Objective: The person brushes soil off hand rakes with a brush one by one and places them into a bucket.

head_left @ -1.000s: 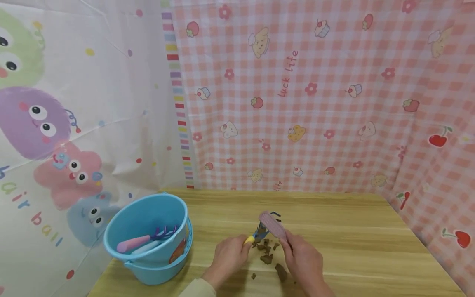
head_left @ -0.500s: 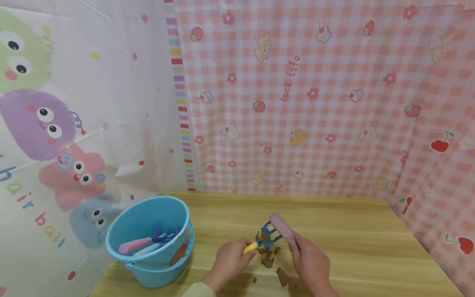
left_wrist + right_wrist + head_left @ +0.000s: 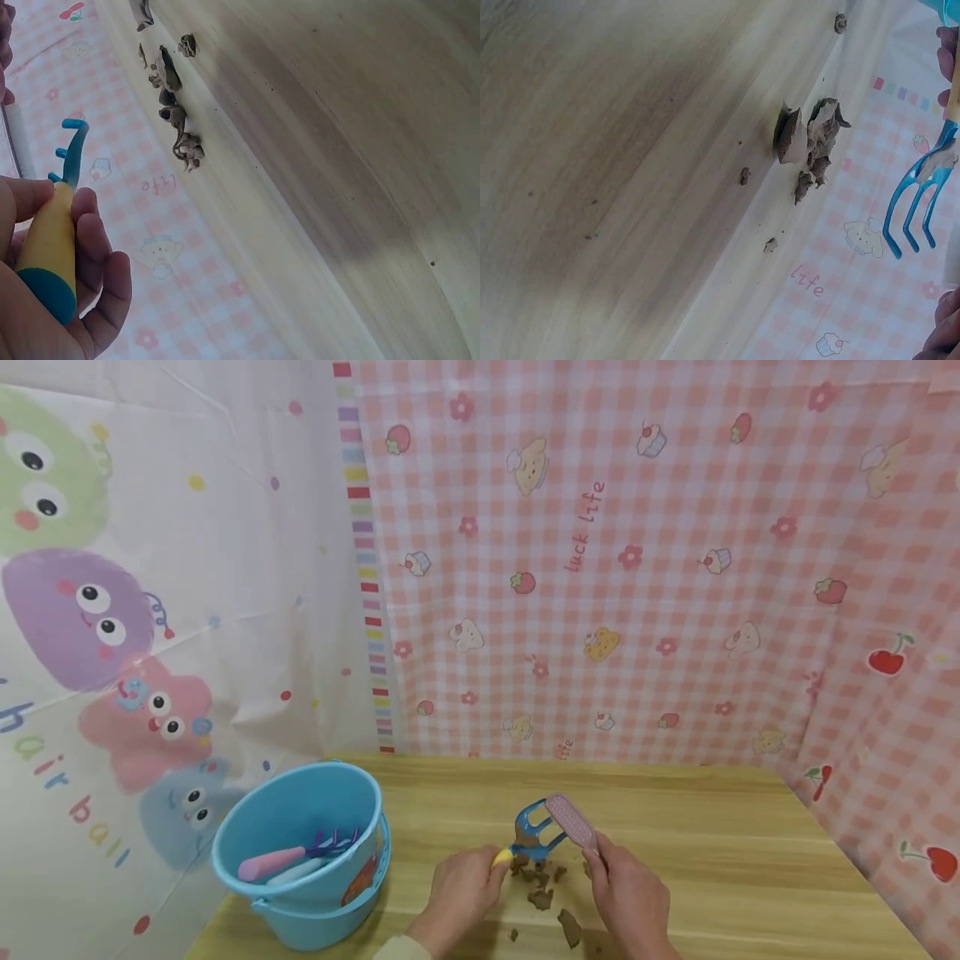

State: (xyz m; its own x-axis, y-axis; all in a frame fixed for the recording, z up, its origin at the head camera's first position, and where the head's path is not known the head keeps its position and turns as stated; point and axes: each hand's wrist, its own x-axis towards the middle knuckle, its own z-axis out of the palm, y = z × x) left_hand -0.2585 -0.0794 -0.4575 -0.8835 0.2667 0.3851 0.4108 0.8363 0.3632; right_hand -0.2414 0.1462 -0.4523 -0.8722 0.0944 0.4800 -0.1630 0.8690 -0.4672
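Observation:
My left hand (image 3: 467, 878) grips the yellow handle of a small hand rake (image 3: 529, 839) with blue tines. Brown, mud-like residue (image 3: 937, 160) clings to the rake where its tines meet. In my right hand (image 3: 628, 887) is a brush (image 3: 570, 821) with a mauve oblong back; its underside is turned away from the head view. The brush head lies close against the tine ends in the head view; contact cannot be told. Several brown dried-mud pieces (image 3: 540, 900) lie below the rake on the wooden table (image 3: 712, 852).
A light-blue bucket (image 3: 315, 906) stands left of my left hand. Inside it lie a pink-handled purple rake (image 3: 273, 863) and a pale blue item (image 3: 303, 870). Printed curtains (image 3: 600, 568) close off the back and sides of the table. Small crumbs dot the wood.
The rake has turned from nearly edge-on so its tines spread into view, with less mud on it. The brush has shifted right. A brown bit now shows beside my right hand.

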